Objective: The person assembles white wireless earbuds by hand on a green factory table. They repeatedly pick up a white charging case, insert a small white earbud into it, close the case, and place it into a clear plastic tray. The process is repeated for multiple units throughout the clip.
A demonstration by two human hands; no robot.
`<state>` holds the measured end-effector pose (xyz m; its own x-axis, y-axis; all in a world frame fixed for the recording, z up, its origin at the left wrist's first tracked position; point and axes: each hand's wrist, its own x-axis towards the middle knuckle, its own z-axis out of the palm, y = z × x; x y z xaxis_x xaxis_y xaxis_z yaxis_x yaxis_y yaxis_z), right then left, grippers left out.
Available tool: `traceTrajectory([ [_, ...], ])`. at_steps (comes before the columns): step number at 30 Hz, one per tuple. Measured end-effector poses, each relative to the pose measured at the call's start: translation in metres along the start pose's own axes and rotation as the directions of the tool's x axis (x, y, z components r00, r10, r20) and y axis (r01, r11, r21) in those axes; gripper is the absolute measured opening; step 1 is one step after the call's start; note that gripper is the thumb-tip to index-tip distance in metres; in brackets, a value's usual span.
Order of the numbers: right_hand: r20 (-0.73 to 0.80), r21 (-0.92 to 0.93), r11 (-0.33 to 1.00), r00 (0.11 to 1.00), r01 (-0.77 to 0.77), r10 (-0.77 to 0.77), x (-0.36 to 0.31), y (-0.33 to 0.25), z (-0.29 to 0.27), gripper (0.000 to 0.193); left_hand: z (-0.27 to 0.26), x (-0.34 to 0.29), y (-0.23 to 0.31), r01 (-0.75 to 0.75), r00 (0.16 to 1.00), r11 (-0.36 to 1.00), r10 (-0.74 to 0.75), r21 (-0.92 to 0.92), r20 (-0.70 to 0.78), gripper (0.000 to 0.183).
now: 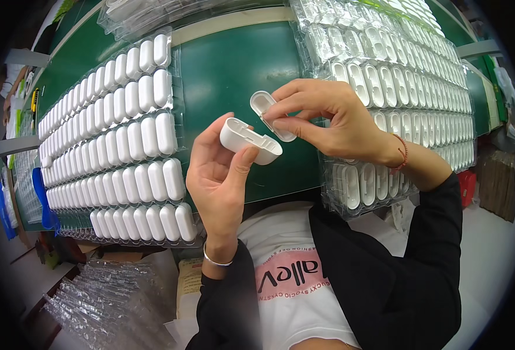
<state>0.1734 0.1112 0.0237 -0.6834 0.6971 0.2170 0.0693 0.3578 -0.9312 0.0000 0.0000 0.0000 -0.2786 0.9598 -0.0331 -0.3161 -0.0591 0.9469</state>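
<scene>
My left hand (219,169) is closed round a white plastic case body (248,142), hollow side up, the thumb along its near wall. Just above and to its right, my right hand (313,114) pinches a white oval case lid (263,104) by its edge, its hollow inner side showing. The lid is tilted and seems apart from the body, though its lower end comes close to the body's rim. On the left, a clear tray holds rows of white case bodies (159,181). To the right, another clear tray carries rows of hollow white lids (374,84).
Beneath the trays lies a green tabletop (234,58). Stacked clear trays (152,17) stand at the far edge. Below left, a pile of clear plastic trays (111,303) sits off the table. A blue strap-like item (44,201) hangs at the left edge.
</scene>
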Motion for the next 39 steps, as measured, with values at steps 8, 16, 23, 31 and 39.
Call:
traceTrajectory([
  [8,-0.004,-0.129,0.989,0.997,0.077,-0.078,-0.001,-0.001,0.001,0.018,0.007,0.005,0.001,0.044,0.999,0.999,-0.044,-0.01,-0.003,0.045],
  [16,-0.009,-0.28,0.933,0.971,0.226,-0.238,-0.004,0.007,0.006,0.016,0.006,0.004,-0.005,0.002,1.0,1.0,-0.003,0.024,0.023,0.041],
  [23,-0.038,-0.317,0.918,0.964,0.239,-0.264,-0.004,0.009,0.004,0.016,0.009,-0.006,0.004,-0.115,0.993,0.993,0.115,-0.028,-0.016,0.041],
  [31,0.007,-0.073,0.997,1.0,0.024,-0.024,0.0,-0.004,-0.001,0.021,0.003,-0.002,-0.005,-0.155,0.988,0.988,0.156,0.006,-0.018,0.04],
  [39,0.045,-0.02,0.999,0.999,-0.028,0.029,-0.001,-0.002,-0.003,0.025,0.002,-0.004,-0.011,-0.13,0.989,0.992,0.129,0.003,0.067,0.039],
])
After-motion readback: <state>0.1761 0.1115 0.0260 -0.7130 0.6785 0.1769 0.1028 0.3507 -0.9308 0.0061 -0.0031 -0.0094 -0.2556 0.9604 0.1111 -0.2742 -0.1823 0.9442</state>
